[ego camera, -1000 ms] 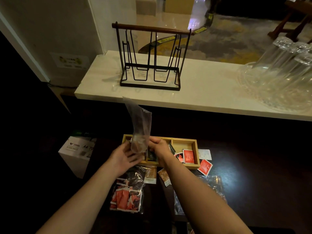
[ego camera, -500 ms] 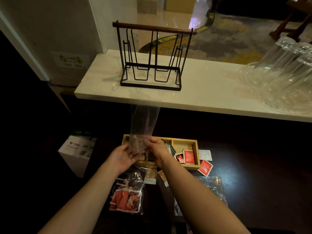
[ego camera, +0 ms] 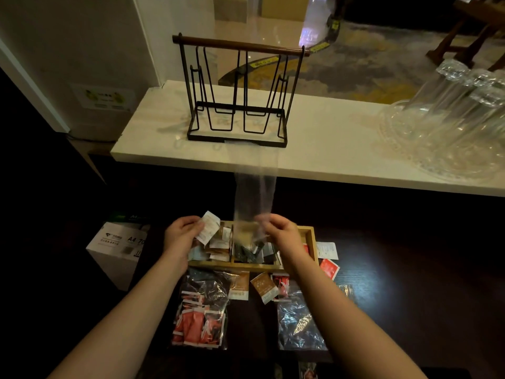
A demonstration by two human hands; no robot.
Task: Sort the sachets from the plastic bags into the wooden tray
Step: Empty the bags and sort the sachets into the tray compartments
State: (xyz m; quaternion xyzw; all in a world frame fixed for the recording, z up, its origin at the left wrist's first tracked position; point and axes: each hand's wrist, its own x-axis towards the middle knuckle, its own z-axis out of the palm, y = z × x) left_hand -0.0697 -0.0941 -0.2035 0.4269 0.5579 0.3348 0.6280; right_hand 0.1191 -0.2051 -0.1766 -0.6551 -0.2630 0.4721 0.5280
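Sachet [ego camera: 208,227] pinched in left hand [ego camera: 180,236] fingers; right hand [ego camera: 281,234] fingers clamp upright plastic bag [ego camera: 254,195] above wooden tray [ego camera: 310,242]

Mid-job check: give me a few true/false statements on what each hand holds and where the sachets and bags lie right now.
1. The left hand holds a pale sachet. True.
2. The right hand holds a clear plastic bag upright over the wooden tray. True.
3. The bag of red sachets lies inside the tray. False: it lies on the dark table, nearer the person than the tray.
4. The wire rack holds glasses. False: it stands empty on the pale counter.
5. A red sachet lies outside the tray, to its right. True.
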